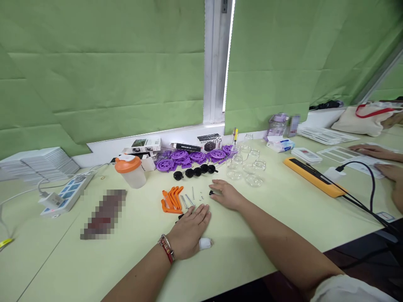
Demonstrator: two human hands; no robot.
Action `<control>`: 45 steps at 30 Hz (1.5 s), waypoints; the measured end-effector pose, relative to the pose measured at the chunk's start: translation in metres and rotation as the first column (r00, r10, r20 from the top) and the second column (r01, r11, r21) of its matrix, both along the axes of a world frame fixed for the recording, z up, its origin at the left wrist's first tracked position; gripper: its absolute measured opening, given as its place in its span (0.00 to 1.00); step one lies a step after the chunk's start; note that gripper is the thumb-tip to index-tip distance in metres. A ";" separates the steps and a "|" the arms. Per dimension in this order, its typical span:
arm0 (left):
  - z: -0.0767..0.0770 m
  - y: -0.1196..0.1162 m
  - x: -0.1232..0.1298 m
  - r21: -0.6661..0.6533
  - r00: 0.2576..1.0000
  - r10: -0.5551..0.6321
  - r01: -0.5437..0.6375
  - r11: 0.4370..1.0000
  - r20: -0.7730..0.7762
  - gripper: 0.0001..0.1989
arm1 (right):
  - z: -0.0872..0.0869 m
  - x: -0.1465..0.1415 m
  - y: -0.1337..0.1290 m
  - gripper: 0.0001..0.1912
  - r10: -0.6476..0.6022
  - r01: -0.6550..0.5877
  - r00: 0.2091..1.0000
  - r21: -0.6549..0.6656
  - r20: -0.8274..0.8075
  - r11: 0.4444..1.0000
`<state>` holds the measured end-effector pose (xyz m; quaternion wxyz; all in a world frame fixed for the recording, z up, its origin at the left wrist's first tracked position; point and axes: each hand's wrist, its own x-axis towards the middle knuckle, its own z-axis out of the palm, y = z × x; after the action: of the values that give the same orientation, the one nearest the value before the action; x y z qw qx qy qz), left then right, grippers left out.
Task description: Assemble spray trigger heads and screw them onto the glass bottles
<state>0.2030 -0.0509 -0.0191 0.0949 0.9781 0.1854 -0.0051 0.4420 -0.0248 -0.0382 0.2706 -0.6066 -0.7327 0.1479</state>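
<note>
My left hand (190, 235) lies flat on the table with its fingers stretched out and a white wrap round its thumb. A black part, mostly hidden, sticks out from its left side. A small black piece (211, 193) sits at the fingertips of my right hand (226, 195), which is curled round it. Between and beyond the hands are long screws (189, 200) and a few tiny metal bits (201, 196). Several orange hook-shaped arms (172, 199) lie left of the screws. Behind them runs a row of black round knobs (197, 171).
Purple wheel-like parts (198, 157), boxes (146, 145) and clear glass jars (254, 179) stand toward the wall. An orange-lidded cup (132, 172) and a power strip (71, 195) are left. A yellow-orange bar (315, 178) lies right, near another person's hands (374, 153).
</note>
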 end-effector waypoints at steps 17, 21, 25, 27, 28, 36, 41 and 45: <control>-0.009 0.004 -0.006 0.018 0.998 0.011 -0.013 1.000 0.063 0.33 | -0.022 0.076 -0.074 0.24 -0.130 0.117 0.930 0.057 0.344 0.991; -0.010 0.004 -0.005 0.016 0.997 0.013 -0.014 1.000 0.073 0.33 | -0.033 0.129 -0.106 0.25 -0.312 0.321 0.878 0.038 0.363 0.946; -0.008 0.004 -0.005 0.008 0.997 0.016 -0.016 1.000 0.069 0.33 | -0.043 0.173 -0.102 0.25 -0.458 0.477 0.799 0.053 0.389 0.877; -0.008 0.004 -0.005 0.005 0.997 0.018 -0.019 1.000 0.069 0.33 | -0.044 0.188 -0.090 0.24 -0.494 0.523 0.767 0.046 0.410 0.851; -0.008 0.004 -0.005 0.005 0.997 0.020 -0.020 1.000 0.069 0.33 | -0.043 0.193 -0.082 0.24 -0.503 0.538 0.758 0.039 0.416 0.842; -0.008 0.004 -0.006 -0.004 0.997 0.018 -0.018 1.000 0.075 0.33 | -0.036 0.213 -0.024 0.23 -0.487 0.520 0.779 0.028 0.395 0.854; -0.006 0.005 -0.005 -0.018 0.998 0.017 -0.016 1.000 0.065 0.33 | -0.034 0.217 -0.003 0.22 -0.486 0.513 0.793 0.025 0.368 0.858; -0.007 0.005 -0.006 -0.018 0.997 0.016 -0.014 1.000 0.080 0.32 | -0.031 0.218 0.005 0.21 -0.481 0.507 0.807 0.015 0.344 0.862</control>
<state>0.1973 -0.0462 -0.0259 0.1107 0.9752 0.1887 0.0330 0.6596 -0.0194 -0.0689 0.1469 -0.8024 -0.5784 -0.0048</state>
